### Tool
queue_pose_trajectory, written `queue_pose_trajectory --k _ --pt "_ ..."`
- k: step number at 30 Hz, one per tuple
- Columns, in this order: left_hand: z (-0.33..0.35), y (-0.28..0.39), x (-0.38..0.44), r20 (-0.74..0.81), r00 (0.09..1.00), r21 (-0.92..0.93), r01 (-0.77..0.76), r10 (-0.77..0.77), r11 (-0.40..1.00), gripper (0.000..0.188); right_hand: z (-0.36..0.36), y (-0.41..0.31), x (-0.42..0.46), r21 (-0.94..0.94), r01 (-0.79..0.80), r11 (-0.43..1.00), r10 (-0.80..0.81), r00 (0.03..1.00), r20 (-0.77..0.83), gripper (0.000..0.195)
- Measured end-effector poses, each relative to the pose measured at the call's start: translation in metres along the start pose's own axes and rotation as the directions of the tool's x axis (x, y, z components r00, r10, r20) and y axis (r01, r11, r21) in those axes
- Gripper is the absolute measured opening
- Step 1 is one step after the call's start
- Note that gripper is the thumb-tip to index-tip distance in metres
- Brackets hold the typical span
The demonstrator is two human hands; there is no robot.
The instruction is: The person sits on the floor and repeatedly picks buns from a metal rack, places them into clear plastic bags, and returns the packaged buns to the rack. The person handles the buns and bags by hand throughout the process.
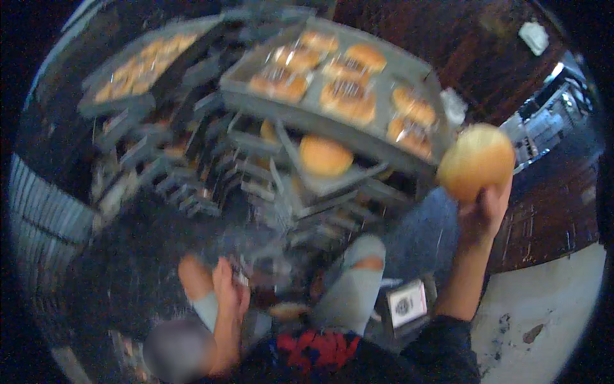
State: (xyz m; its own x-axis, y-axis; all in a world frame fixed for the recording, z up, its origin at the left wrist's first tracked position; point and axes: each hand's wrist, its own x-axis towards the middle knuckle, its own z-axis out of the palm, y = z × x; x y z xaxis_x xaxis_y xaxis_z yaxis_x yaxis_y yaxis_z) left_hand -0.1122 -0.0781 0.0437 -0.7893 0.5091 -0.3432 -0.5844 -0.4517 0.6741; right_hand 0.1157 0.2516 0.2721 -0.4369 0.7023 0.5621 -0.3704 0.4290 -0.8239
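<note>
A round golden bun [476, 161] is held up at the right by my right hand [484, 206], the thumb against its lower side. Just left of it is a metal tray [412, 161] with several browned buns [348, 98] on it; they look wrapped in clear film. Low in the view, near my knee, my left hand [231, 290] is curled around a small greyish object [241, 276], too blurred to name. One plain bun [326, 156] sits below the tray's front edge.
Metal racks [288, 192] with slanted rails stand below and left of the tray. A second tray [88, 103] of small baked pieces [144, 67] is at the upper left. A box [407, 307] with a printed label lies by my right leg. Crumpled white plastic [453, 106] lies beyond.
</note>
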Motion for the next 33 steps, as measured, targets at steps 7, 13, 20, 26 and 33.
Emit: queue_pose_trajectory --k 7,13,20,26,33 --pt "0.013 -0.009 -0.026 0.210 0.978 0.171 -0.051 0.014 0.984 0.038 0.057 0.076 -0.252 0.215 -0.645 0.733 0.653 0.756 0.045 0.083" --pt "0.003 -0.031 -0.067 0.299 0.949 0.534 -0.254 0.101 0.807 0.041 0.054 0.036 -0.279 0.075 -0.691 0.719 0.668 0.717 0.199 0.070" --pt "-0.001 -0.050 -0.083 0.500 0.852 0.636 -0.481 0.152 0.603 0.033 0.034 0.038 -0.324 0.533 -0.718 0.448 0.781 0.605 0.158 0.060" --pt "0.036 -0.064 -0.071 0.546 0.836 0.661 -0.467 0.052 0.587 0.024 0.033 0.036 -0.315 0.109 -0.491 0.864 0.501 0.861 -0.092 0.065" --pt "0.100 -0.062 -0.112 0.712 0.597 0.067 0.467 -0.371 0.882 0.100 0.050 0.013 -0.270 -0.608 0.396 0.688 -0.112 0.886 0.450 0.046"
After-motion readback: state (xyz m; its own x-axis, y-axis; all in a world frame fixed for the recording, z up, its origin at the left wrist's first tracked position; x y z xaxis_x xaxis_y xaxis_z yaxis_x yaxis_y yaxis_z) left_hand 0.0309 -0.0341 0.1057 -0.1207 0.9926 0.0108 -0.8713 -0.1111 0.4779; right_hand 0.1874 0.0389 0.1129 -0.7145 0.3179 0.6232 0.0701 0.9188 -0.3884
